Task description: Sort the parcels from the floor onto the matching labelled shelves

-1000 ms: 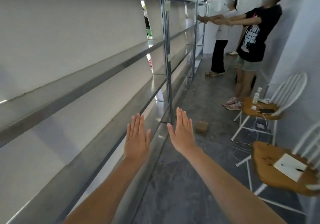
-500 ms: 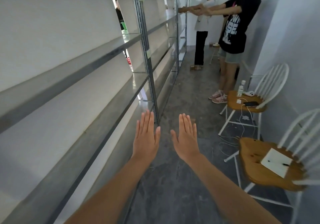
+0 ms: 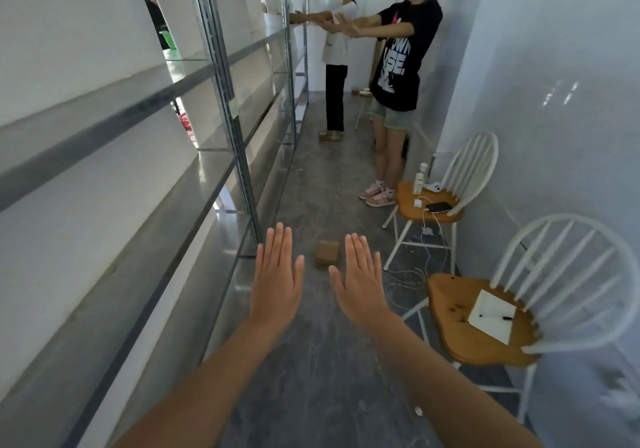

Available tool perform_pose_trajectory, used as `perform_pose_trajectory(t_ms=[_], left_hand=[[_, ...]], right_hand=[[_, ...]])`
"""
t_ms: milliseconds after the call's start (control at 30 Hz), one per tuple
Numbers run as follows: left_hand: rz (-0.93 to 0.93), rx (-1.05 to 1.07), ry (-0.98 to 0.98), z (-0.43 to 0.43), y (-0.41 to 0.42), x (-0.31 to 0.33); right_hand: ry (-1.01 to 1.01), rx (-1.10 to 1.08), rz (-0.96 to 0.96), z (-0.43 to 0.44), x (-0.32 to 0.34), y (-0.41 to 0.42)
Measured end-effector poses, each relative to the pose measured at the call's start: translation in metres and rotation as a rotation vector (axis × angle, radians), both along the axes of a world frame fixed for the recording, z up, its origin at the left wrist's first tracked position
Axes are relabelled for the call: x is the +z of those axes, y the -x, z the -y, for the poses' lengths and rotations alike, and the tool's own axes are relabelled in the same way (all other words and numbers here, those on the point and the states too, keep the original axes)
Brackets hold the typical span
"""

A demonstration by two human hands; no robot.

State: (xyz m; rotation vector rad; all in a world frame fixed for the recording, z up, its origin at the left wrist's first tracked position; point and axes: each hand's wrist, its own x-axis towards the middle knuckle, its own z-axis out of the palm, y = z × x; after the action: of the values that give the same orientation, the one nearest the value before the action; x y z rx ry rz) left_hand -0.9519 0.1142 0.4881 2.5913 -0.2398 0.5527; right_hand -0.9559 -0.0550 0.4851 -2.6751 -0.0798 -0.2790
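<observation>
Both forearms are stretched straight forward from the bottom edge of the view, roughly parallel and apart. The left hand (image 3: 275,283) is held flat, back upward, with its fingers (image 3: 277,246) extended and pressed together and the thumb angled out toward the middle. The right hand (image 3: 360,286) is posed the same way: palm down, fingers (image 3: 358,255) straight and close together, thumb splayed inward toward the other hand. Nothing is held or touched by either hand; both are raised in the air above the grey floor (image 3: 311,378).

A small brown parcel (image 3: 326,254) is seen lying on the floor, framed in the gap between the two sets of fingertips and farther off than them, near the foot of the metal shelves (image 3: 221,77) that run along the left side. Small green labels are fixed to the shelf upright; their writing cannot be read.

On the right, two white-backed chairs with wooden seats are stood against the wall: the near chair (image 3: 485,326) carries a sheet of paper with a pen, the far chair (image 3: 433,205) a bottle, a phone and cables. Two people with outstretched arms are stood farther down the aisle.
</observation>
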Motion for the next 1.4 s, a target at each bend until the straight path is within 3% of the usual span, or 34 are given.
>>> perform_pose_trajectory(t_ms=[167,633,1067,1400], left_hand=[[0.023,-0.022,0.087,-0.023,-0.06,0.004],[0.023,-0.107,0.053,-0.106,-0.203,-0.004],[0.006,-0.096,0.075,-0.105,-0.267,-0.024],[-0.004,-0.033,-0.006,-0.064,-0.356,-0.017]], right_hand=[[0.022,-0.039,-0.008,-0.022,0.006,-0.051],[0.033,-0.127,-0.013,-0.095,0.012,-0.167],[0.047,-0.114,-0.064,-0.087,-0.008,-0.236],[-0.035,-0.046,-0.069,-0.04,-0.03,-0.35]])
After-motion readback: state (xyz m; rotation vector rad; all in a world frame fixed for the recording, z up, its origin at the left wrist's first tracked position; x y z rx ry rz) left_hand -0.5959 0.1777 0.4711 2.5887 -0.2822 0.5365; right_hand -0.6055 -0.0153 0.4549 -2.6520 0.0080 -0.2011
